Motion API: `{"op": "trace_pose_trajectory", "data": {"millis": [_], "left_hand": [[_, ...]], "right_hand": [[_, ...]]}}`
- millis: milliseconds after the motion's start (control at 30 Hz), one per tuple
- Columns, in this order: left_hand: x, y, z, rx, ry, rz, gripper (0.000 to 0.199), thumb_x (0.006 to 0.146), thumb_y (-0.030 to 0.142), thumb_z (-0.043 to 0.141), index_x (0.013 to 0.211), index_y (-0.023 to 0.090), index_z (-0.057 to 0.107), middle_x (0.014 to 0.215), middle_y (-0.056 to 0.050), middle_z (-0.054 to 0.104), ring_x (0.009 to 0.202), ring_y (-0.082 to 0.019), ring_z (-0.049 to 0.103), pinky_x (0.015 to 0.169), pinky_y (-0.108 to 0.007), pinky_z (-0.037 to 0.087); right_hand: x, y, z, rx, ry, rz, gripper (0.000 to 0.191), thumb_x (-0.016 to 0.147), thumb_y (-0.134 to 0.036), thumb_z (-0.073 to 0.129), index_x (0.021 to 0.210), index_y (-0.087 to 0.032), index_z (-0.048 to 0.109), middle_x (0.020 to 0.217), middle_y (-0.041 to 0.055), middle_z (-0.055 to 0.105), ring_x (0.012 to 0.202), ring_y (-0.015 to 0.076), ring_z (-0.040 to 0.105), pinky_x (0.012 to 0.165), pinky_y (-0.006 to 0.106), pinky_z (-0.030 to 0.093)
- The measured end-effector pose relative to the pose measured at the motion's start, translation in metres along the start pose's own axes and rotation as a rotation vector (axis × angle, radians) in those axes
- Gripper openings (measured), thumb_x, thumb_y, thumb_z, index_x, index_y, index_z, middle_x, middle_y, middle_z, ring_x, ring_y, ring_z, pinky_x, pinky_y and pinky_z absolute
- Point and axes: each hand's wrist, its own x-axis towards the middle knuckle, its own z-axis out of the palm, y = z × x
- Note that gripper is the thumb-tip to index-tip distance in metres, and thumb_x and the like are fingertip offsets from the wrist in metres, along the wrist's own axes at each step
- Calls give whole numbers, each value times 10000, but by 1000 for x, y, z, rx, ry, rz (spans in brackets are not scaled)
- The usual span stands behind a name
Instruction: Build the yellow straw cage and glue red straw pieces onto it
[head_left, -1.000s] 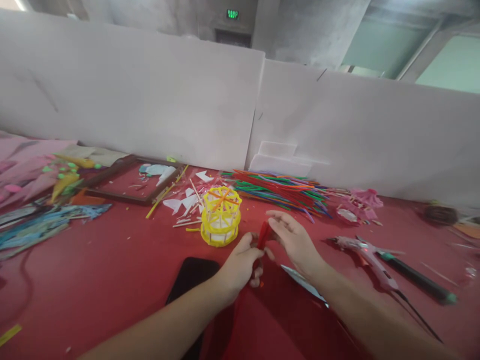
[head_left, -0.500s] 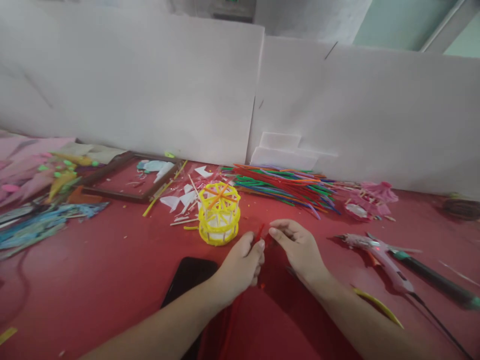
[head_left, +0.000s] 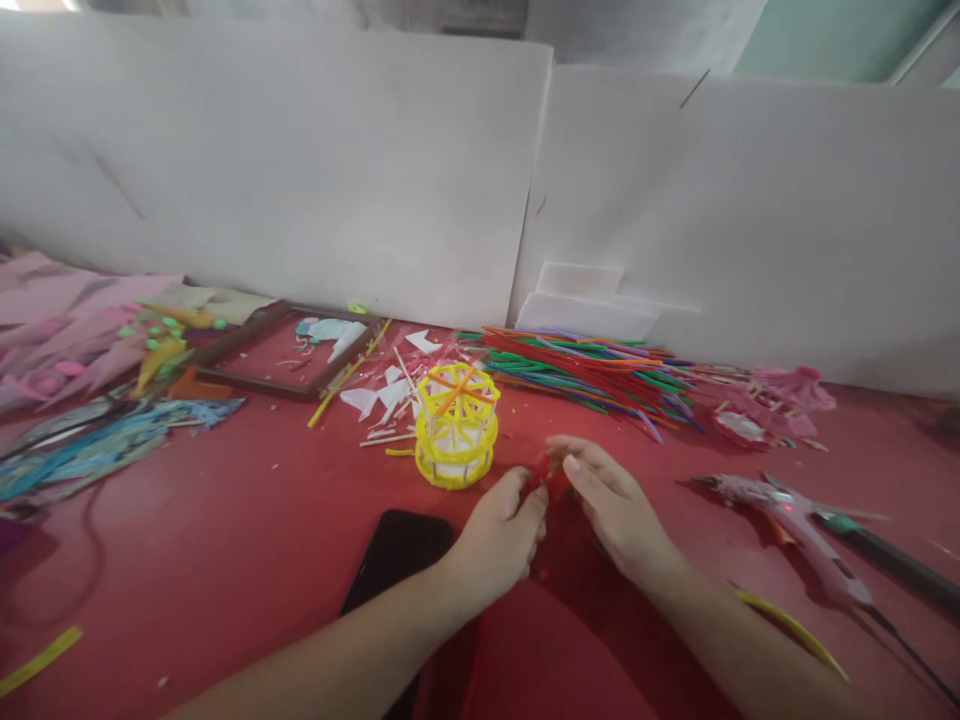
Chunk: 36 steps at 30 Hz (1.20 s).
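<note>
My left hand (head_left: 501, 528) is closed around a red pipe cleaner (head_left: 541, 470), whose end sticks up past the thumb. Close beside it, my right hand (head_left: 619, 505) curls its fingers and thumb at that same end; the exact contact is blurred. Just behind my left hand stands a small round yellow pipe-cleaner frame (head_left: 456, 440), with orange strips crossing its top and thin sticks as posts. A black phone (head_left: 401, 550) lies flat by my left forearm, partly hidden under it.
A heap of coloured pipe cleaners (head_left: 585, 370) lies behind the hands. At right are a pink glue gun (head_left: 806, 535) with a cord, a dark-handled tool (head_left: 892, 555) and a pink craft piece (head_left: 780, 405). A brown frame (head_left: 259, 382) and paper scraps (head_left: 375, 398) lie left.
The view has shifted slightly, so everything sits further right. My right fingers have come closer to the red end in my left hand.
</note>
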Motion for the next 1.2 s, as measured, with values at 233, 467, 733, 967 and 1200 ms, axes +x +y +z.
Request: {"op": "trace_pose_trajectory", "data": {"millis": [233, 467, 733, 967, 1200], "left_hand": [[-4, -6, -1, 163, 18, 175, 270, 968, 363, 335, 772, 206, 436, 517, 86, 388, 431, -72, 332, 462, -218, 305], [-3, 3, 1, 98, 20, 60, 231, 960, 239, 365, 738, 209, 419, 455, 101, 420, 354, -44, 326, 420, -192, 276], [-2, 5, 1, 29, 4, -9, 205, 966, 247, 343, 784, 216, 431, 447, 85, 491, 342, -55, 330, 383, -178, 262], [-4, 6, 2, 153, 36, 33, 212, 950, 231, 352, 748, 213, 413, 492, 55, 571, 360, -55, 376, 414, -181, 314], [-4, 4, 1, 144, 17, 47, 217, 950, 230, 343, 740, 215, 397, 507, 49, 598, 346, -50, 373, 403, -177, 313]], "right_hand": [[-2, -2, -4, -240, -157, -9, 241, 836, -454, 640, 830, -219, 694, 817, 14, 683, 811, 173, 613, 777, 281, 474], [-1, 4, -4, -142, -47, 65, 289, 741, -492, 730, 852, -225, 723, 887, 41, 712, 857, 201, 630, 806, 309, 489], [-1, 7, -7, -28, 3, 46, 320, 676, -449, 815, 898, -243, 711, 909, 17, 670, 861, 164, 600, 793, 274, 486], [-4, 8, -1, 85, 84, 57, 338, 596, -429, 873, 819, -240, 705, 837, -9, 648, 825, 139, 577, 771, 249, 475], [8, 6, -8, 212, 255, 101, 420, 522, -452, 898, 829, -230, 719, 719, -29, 640, 678, 94, 559, 657, 205, 472]]}}
